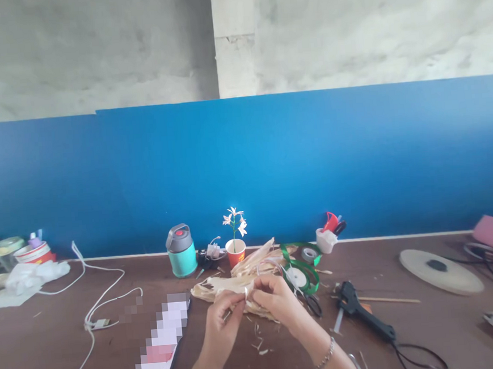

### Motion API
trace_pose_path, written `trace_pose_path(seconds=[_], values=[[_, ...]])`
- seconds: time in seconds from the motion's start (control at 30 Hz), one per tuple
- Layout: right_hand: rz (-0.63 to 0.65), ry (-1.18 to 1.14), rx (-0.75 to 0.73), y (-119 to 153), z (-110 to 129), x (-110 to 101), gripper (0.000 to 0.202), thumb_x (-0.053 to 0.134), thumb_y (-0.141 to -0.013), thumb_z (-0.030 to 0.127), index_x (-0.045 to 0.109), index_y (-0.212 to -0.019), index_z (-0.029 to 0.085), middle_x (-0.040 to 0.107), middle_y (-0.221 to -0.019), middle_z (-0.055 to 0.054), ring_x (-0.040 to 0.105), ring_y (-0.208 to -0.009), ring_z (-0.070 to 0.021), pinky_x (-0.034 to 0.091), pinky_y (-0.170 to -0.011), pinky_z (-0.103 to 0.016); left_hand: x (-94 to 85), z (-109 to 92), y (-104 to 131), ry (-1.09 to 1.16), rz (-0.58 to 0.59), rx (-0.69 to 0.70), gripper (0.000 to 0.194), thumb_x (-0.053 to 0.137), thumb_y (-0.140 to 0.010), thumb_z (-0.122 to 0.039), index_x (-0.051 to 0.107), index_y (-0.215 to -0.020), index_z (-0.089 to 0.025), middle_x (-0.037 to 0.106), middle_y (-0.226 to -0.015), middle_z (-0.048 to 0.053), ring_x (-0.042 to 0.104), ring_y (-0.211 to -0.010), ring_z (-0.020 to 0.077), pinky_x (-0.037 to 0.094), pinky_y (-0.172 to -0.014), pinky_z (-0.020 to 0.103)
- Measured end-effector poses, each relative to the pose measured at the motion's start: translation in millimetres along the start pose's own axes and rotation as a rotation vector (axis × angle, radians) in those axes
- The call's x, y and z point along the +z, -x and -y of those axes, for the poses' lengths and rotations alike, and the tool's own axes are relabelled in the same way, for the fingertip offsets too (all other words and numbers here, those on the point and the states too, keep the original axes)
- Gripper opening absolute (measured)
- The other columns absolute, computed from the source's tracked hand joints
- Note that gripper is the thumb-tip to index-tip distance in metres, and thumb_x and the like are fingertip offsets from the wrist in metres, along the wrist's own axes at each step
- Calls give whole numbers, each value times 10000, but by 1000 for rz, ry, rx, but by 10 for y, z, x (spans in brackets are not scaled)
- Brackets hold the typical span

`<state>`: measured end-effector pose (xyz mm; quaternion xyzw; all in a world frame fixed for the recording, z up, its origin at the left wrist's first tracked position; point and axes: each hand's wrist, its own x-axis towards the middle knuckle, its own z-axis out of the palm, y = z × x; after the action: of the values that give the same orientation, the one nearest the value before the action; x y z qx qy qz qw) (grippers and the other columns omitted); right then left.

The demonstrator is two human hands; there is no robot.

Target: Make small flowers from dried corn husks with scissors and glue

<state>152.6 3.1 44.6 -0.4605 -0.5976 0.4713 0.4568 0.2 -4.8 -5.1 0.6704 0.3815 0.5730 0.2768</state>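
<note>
My left hand (pixel 223 318) and my right hand (pixel 276 301) meet over the middle of the table, fingertips pinched close together. Between them shows a small white strip (pixel 246 293), gripped from both sides; it may be a piece of husk. Dried corn husks (pixel 259 260) lie in a loose pile just behind and under the hands. To the right of the pile are a roll of green ribbon (pixel 308 279) and scissors (pixel 313 305). Behind the husks, a red and white paper cup (pixel 236 253) holds an upright stem with pale flowers (pixel 233 215).
A black glue gun (pixel 363 312) with its cord lies at right, near a round pale disc (pixel 441 271). A phone (pixel 163 344) and white cables (pixel 94 301) are at left. A teal food jar (pixel 182 252) stands before the blue partition (pixel 270 165). Husk scraps litter the front.
</note>
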Motion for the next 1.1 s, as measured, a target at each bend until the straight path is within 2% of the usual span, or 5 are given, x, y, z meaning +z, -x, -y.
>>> trace_pose_path(seconds=[0.3,0.6,0.87,1.03,1.1], values=[[33,-54,76,-12,-22,-8,78,569,-623,231,558,-582,165,484,-486,53,401,-485,-85,291,-482,-205,-4,-83,-26,241,52,-354,213,663,-743,-371,701,-705,-165,698,-705,45,604,-715,200,446,-704,275],[96,-175,172,-3,-41,-2,83,604,-586,232,590,-621,158,537,-517,42,496,-512,-103,421,-562,-229,42,-133,-33,508,41,-514,299,757,-626,-435,633,-643,-164,646,-632,3,565,-640,156,412,-662,252],[104,-195,160,27,13,9,123,621,-628,258,639,-696,157,550,-534,39,473,-487,-84,364,-490,-196,4,-209,-42,426,68,-419,286,701,-698,-421,605,-628,-161,585,-608,-6,499,-624,137,380,-638,240],[-103,-184,68,30,86,1,237,586,-705,349,655,-857,179,600,-659,5,489,-539,-109,327,-445,-194,-15,-193,-44,408,-49,-355,250,685,-723,-388,596,-657,-164,541,-615,-21,484,-622,128,381,-620,221],[-133,-146,-1,23,73,9,197,613,-683,325,643,-804,174,598,-664,2,496,-567,-117,353,-477,-202,-23,-158,-43,381,-99,-346,242,680,-728,-391,610,-689,-162,552,-635,-16,499,-629,133,396,-620,224]])
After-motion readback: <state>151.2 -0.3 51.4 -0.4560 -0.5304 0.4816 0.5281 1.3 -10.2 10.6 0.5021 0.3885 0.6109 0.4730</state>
